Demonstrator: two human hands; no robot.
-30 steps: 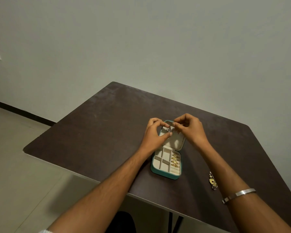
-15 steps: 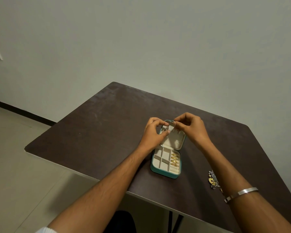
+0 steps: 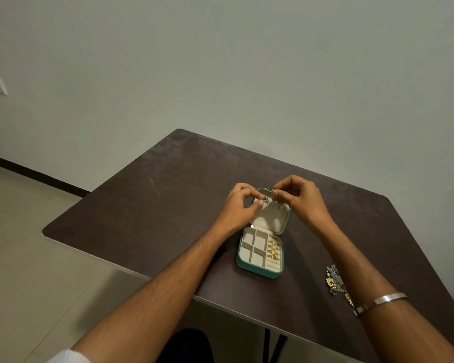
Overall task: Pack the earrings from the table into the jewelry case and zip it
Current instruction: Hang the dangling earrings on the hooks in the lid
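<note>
A small teal jewelry case (image 3: 257, 271) lies open on the dark table (image 3: 168, 205), its cream lid standing up at the far side. Gold rings (image 3: 273, 249) fill the roll slots on its right. My left hand (image 3: 237, 208) pinches a small silver earring (image 3: 266, 200) against the upper part of the lid. My right hand (image 3: 299, 199) has its fingertips curled at the lid's top edge, next to that earring; exactly what they pinch is hidden. More earrings (image 3: 334, 280), gold and silver, lie in a loose pile on the table, partly under my right forearm.
The table's near edge runs just below the case. A grey wall stands behind the table and tiled floor (image 3: 24, 244) lies to the left. A silver bangle (image 3: 380, 302) sits on my right wrist.
Both hands stay at the lid's top with only small finger shifts. The view has moved slightly.
</note>
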